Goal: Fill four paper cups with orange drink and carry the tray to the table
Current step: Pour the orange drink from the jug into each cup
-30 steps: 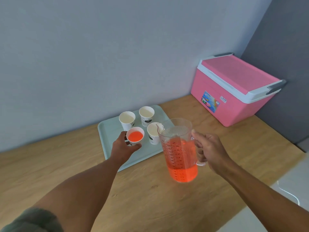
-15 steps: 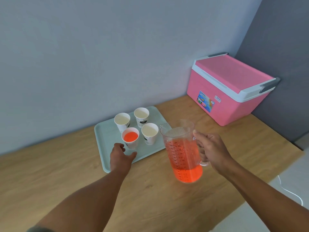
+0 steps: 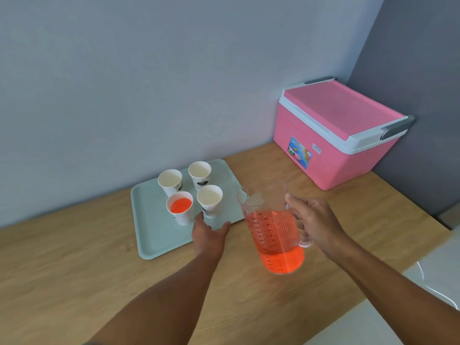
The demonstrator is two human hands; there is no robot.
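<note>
Beside the tray [image 3: 146, 227], our right hand [image 3: 314, 224] grips the pitcher [image 3: 272, 232] handle; our left hand [image 3: 208, 236] spreads open below an empty cup [image 3: 209, 199]

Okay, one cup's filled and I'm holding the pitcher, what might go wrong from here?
1. The three empty cups, like the nearest one, stand close beside the filled cup; a stray pour may splash onto the tray.
2. The left hand is open by that near cup and could tip so light a cup.
3. The right hand holds the pitcher in the air by its handle; a fast tilt might gush.
</note>
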